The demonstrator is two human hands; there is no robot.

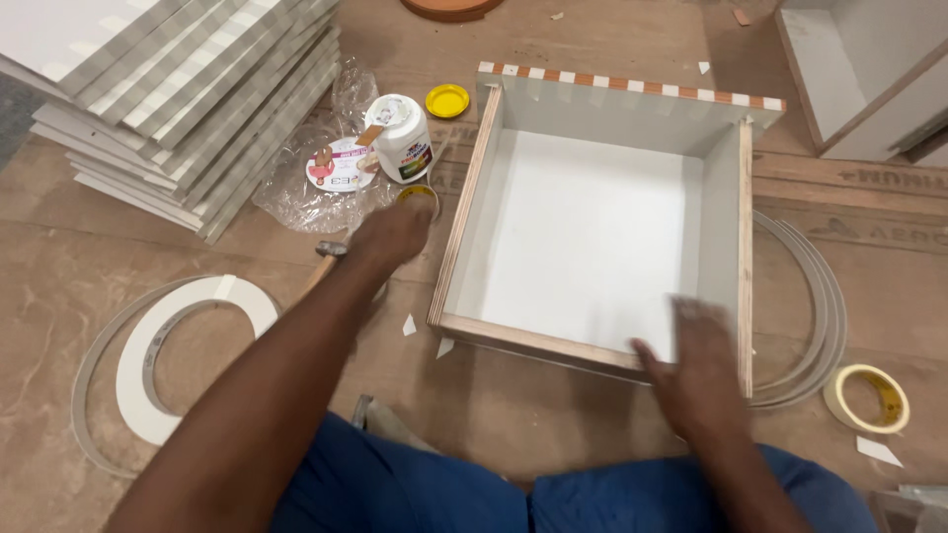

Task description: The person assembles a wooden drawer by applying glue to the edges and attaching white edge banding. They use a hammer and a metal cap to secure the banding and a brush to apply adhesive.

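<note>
Right hand (696,365): spread flat on near plywood edge of white open-topped drawer box (592,227). Left hand (395,229): grip curled, just short of white glue bottle (400,138); bare floor (553,405) nearer.

One open plywood box (592,227), one glue bottle (400,138), one yellow cap (447,100), one tape roll (869,398), two hands (395,232)

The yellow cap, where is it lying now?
In the head view the yellow cap lies on the brown floor at upper centre, between the white glue bottle and the open wooden box, beyond the left hand.
</note>
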